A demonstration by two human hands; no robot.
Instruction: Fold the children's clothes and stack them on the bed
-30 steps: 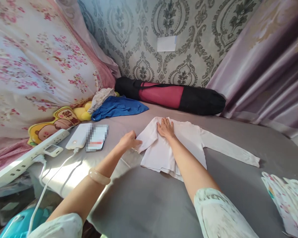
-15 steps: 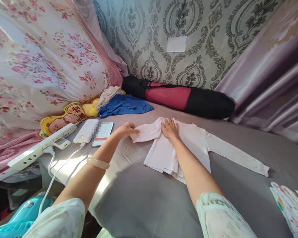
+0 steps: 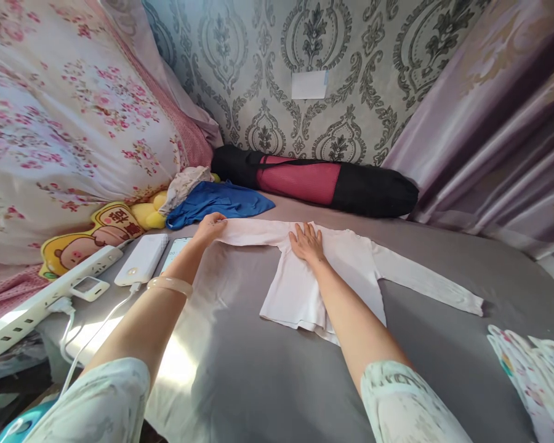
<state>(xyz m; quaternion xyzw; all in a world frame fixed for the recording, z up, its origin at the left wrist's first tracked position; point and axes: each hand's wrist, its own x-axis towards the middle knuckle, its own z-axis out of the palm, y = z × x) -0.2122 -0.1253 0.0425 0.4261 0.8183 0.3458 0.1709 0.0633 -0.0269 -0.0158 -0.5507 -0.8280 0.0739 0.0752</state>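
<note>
A white long-sleeved shirt [image 3: 351, 258] lies spread on the grey bed sheet [image 3: 258, 381]. At the end of its left-hand sleeve, my left hand [image 3: 211, 227] is closed round the cuff, and the sleeve runs straight out from the body. My right hand [image 3: 308, 243] rests flat on the shirt near the collar and shoulder, fingers spread. The other sleeve stretches out to the right with nobody touching it. Under my left forearm, a phone [image 3: 175, 251] is partly hidden.
A power strip [image 3: 80, 280], a white power bank [image 3: 141, 259] with a cable and a pig-faced cushion [image 3: 80, 246] are at left. Blue cloth [image 3: 216, 203] and a black-and-red long bag [image 3: 300, 181] lie at the back. Folded floral clothing [image 3: 530, 381] is at right.
My left hand has drawn the sleeve outward and up, so it now lies straighter. My right hand stays flat on the shirt. The view has shifted slightly.
</note>
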